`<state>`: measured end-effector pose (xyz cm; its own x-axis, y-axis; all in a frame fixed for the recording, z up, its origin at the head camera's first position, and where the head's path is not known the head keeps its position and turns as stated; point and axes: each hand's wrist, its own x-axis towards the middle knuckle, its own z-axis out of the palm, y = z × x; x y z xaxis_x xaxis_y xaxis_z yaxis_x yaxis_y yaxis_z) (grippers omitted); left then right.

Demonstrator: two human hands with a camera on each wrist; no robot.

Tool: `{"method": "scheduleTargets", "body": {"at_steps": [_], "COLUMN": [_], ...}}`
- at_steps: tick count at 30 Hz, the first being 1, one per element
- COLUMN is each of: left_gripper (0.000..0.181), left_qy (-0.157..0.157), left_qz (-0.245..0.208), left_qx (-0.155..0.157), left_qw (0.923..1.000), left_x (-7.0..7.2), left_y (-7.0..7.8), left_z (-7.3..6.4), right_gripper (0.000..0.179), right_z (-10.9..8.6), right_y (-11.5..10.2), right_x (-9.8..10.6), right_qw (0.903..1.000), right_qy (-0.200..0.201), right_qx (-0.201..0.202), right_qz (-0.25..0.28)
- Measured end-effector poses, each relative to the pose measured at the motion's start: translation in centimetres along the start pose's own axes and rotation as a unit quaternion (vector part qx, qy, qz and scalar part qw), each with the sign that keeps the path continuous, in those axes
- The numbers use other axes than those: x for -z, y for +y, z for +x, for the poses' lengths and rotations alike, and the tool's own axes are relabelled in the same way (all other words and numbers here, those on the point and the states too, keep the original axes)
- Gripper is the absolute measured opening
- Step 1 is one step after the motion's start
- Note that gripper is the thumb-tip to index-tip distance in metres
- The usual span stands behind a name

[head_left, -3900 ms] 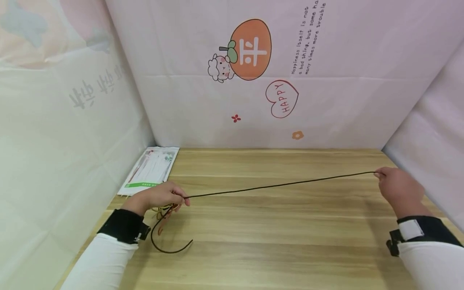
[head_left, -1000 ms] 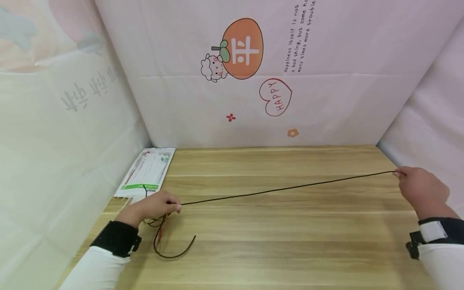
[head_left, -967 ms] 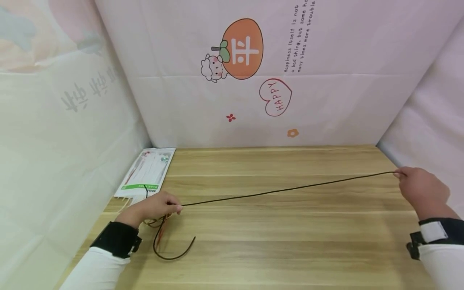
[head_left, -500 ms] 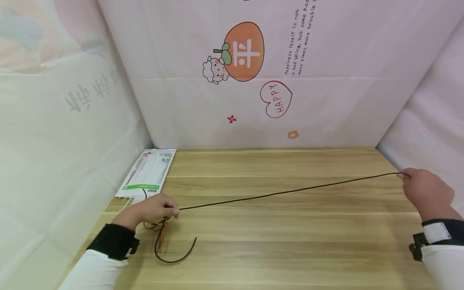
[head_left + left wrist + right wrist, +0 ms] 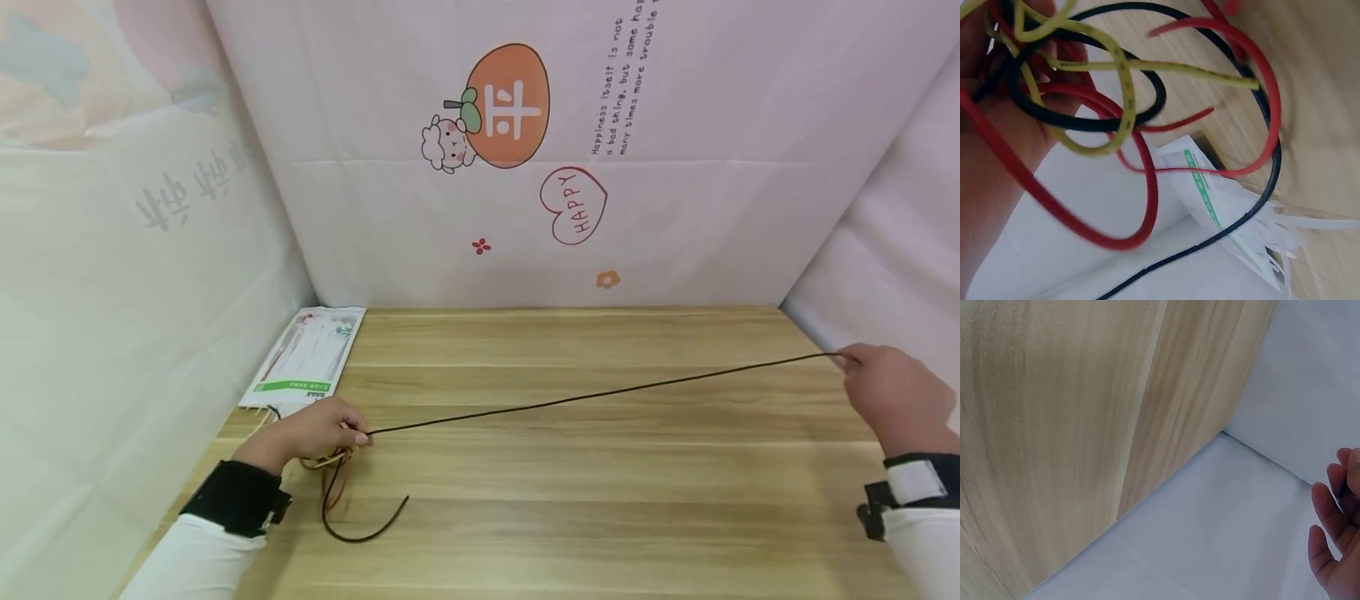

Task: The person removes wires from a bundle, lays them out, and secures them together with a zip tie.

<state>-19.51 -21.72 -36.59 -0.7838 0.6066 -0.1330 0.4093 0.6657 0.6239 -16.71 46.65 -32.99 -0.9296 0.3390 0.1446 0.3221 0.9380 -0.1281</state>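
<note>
The item under inspection, a black wire (image 5: 600, 395), runs nearly straight across and apparently above the worktop (image 5: 570, 483), between my two hands. My left hand (image 5: 318, 431) has its fingers curled and pinches the wire; a tail of black wire curls below it, with a tangle of yellow wire (image 5: 1210, 76) and red wire (image 5: 1152, 194) at the same hand. My right hand (image 5: 896, 396) pinches the far end at the fingertips; its wrist view shows the fingers partly bent, the wire not discernible there. Handling, in my judgement: light, flexible but springy, since the tail holds its curve; the coating is probably smooth and inclined to slip, with little risk of breakage. Sound grip points are the bare tip and a spot just clear of the tangle, where loops could snag. Markings: the yellow wire bears small dark print, illegible. The white packet (image 5: 311, 346) on the worktop, beyond my left hand, has a green band with characters too small to read. The back cloth (image 5: 375, 217) reads "HAPPY" inside a red heart and, partly cut off, "Happiness itself is not a bad thing, but some".
</note>
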Motion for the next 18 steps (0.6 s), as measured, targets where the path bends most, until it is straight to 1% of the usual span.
{"method": "scheduleTargets", "body": {"at_steps": [3, 6, 8, 10, 14, 16, 18], "left_gripper": [0.013, 0.013, 0.015, 0.019, 0.028, 0.029, 0.029], "left_qy": [0.001, 0.008, 0.015, 0.023, 0.051, 0.063, 0.065], "left_qz": [-0.013, -0.037, -0.050, -0.055, -0.036, -0.022, -0.018], "left_qx": [0.000, -0.005, -0.006, 0.000, 0.007, 0.001, -0.010], "left_qw": [0.9999, 0.9993, 0.9986, 0.9982, 0.9980, 0.9978, 0.9976], "left_x": [-0.2, -0.6, -0.8, -0.9, -0.9, -0.8, -0.8], "left_y": [0.0, -0.4, -0.6, -0.8, -1.1, -1.3, -1.4], "left_z": [0.1, 0.2, 0.3, 0.3, 0.2, 0.1, 0.1], "right_gripper": [0.028, 0.027, 0.024, 0.021, 0.019, 0.019, 0.019], "right_z": [0.1, 0.1, 0.1, 0.1, 0.0, 0.0, 0.1], "right_y": [-0.1, 0.1, 0.2, 0.5, 1.2, 1.4, 1.5], "right_x": [0.2, 0.3, 0.2, 0.2, 0.0, 0.0, 0.0], "right_qw": [1.0000, 0.9999, 0.9997, 0.9992, 0.9965, 0.9950, 0.9945], "right_qy": [0.005, 0.013, 0.020, 0.033, 0.067, 0.081, 0.084], "right_qx": [0.000, 0.005, 0.013, 0.023, 0.035, 0.041, 0.045], "right_qz": [-0.001, -0.007, -0.006, 0.001, 0.034, 0.043, 0.043]}}
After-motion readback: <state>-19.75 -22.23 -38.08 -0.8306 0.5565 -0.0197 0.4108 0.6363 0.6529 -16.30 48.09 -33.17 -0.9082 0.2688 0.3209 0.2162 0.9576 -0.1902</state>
